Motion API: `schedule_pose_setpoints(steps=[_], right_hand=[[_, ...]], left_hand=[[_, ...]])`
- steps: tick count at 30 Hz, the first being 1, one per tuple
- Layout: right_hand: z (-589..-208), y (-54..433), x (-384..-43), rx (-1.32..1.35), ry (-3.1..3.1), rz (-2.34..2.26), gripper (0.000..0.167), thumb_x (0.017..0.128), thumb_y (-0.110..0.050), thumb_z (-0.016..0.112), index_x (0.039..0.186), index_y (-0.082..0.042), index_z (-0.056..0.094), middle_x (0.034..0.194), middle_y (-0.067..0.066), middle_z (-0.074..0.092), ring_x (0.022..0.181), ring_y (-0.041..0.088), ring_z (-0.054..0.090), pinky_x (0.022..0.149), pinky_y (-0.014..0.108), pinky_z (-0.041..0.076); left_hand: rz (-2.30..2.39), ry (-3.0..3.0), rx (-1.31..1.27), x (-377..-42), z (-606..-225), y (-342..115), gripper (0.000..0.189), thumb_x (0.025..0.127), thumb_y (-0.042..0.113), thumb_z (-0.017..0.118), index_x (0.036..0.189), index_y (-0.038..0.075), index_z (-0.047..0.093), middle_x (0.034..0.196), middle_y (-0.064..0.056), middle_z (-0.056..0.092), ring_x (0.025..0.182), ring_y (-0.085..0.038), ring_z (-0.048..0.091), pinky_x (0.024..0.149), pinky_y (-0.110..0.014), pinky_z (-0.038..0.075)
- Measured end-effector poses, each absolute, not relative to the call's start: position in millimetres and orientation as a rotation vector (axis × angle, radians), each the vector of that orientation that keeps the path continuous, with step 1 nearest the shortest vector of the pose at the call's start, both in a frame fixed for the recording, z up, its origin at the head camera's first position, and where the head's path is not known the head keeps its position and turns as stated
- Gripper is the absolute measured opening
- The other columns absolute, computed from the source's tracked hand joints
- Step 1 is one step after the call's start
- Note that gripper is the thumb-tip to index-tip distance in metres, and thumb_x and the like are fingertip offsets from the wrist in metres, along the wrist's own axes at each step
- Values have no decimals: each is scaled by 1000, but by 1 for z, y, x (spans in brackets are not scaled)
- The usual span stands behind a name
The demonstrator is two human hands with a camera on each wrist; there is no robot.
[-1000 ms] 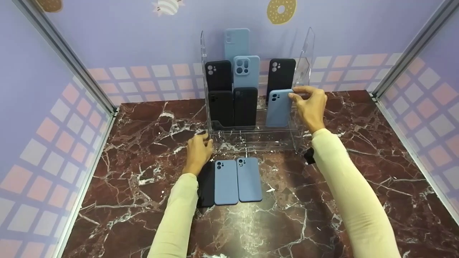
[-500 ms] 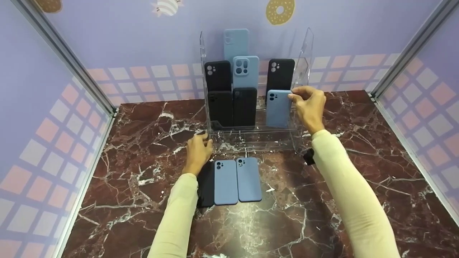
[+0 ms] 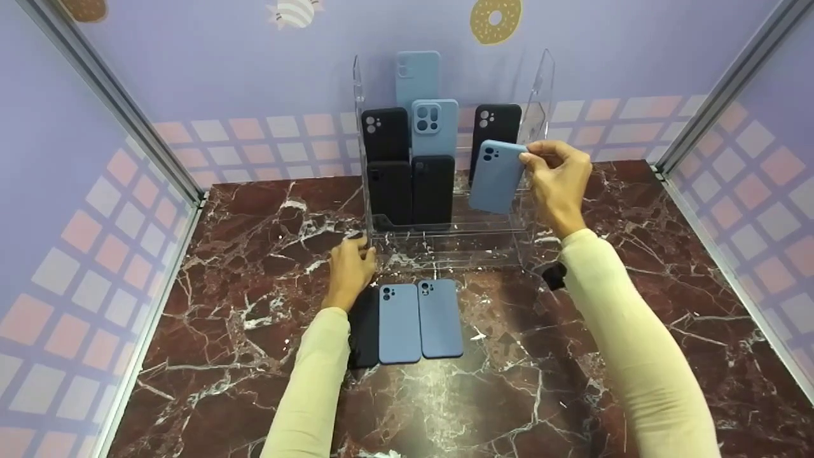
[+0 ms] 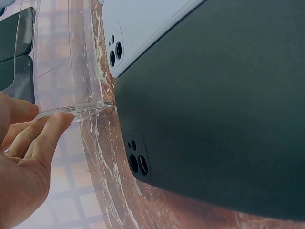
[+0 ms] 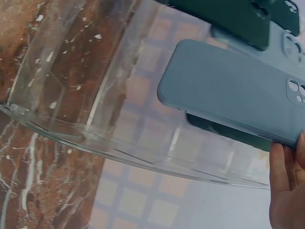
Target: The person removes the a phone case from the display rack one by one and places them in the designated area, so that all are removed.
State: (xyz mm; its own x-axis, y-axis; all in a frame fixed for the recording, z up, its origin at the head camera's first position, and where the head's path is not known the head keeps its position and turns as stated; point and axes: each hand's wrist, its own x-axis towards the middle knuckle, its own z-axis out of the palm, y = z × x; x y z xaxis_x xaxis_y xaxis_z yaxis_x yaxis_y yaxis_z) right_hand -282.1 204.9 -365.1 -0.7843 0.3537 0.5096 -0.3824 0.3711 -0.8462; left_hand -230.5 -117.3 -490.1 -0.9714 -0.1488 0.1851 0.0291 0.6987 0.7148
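Note:
My right hand (image 3: pixel 559 181) pinches a blue phone case (image 3: pixel 499 178) by its upper right corner. The case hangs tilted at the right of a clear acrylic stand (image 3: pixel 445 245), before a black case (image 3: pixel 499 124); the right wrist view shows its lower end free above the stand. My left hand (image 3: pixel 350 267) grips the stand's front left edge between thumb and fingers, as the left wrist view shows. Just beside that hand lies a black phone case (image 3: pixel 364 331) on the table, with two blue cases (image 3: pixel 400 324) in a row to its right.
On the stand's tiers lean black cases (image 3: pixel 391 194) at the left and middle, and light blue cases (image 3: pixel 435 127) behind. The marbled table (image 3: pixel 254 394) spreads around, bounded by a patterned back wall (image 3: pixel 267 57) and side panels. A small black object (image 3: pixel 554 276) is by the right sleeve.
The blue case has risen from the stand's front tier and tilted, its lower end now higher. My right hand moved up and slightly right with it. The left hand stayed put.

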Motion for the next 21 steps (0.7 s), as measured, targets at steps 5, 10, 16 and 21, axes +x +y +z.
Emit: schedule_pose_setpoints(steps=[5, 10, 16, 21], right_hand=[[-357, 206, -273, 23, -1983, 1510, 15, 82, 5, 80, 95, 10, 75, 91, 22, 74, 64, 7, 65, 63, 17, 53], [-355, 212, -262, 41, -1975, 1499, 14, 81, 6, 80, 93, 12, 74, 84, 18, 74, 59, 8, 62, 58, 17, 50], [-358, 226, -247, 60, -1976, 1530, 15, 78, 4, 84, 91, 7, 76, 84, 10, 75, 62, 9, 64, 61, 18, 53], [-365, 234, -235, 69, -2086, 1492, 16, 80, -1, 84, 91, 6, 76, 84, 9, 75, 64, 10, 64, 62, 19, 53]], left_hand=[[-1133, -2670, 108, -230, -489, -116, 32, 92, 9, 71, 122, -4, 70, 108, -21, 73, 100, -32, 73, 95, -47, 52], [-1130, -2676, 121, -230, -490, -114, 32, 92, 9, 70, 122, -2, 71, 108, -20, 74, 100, -33, 73, 94, -47, 52], [-1133, -2674, 121, -231, -489, -113, 30, 92, 9, 70, 120, -1, 72, 106, -19, 74, 98, -32, 73, 93, -48, 53], [-1148, -2680, 164, -231, -487, -114, 28, 90, 10, 71, 117, 3, 75, 100, -15, 76, 98, -33, 73, 93, -49, 52]])
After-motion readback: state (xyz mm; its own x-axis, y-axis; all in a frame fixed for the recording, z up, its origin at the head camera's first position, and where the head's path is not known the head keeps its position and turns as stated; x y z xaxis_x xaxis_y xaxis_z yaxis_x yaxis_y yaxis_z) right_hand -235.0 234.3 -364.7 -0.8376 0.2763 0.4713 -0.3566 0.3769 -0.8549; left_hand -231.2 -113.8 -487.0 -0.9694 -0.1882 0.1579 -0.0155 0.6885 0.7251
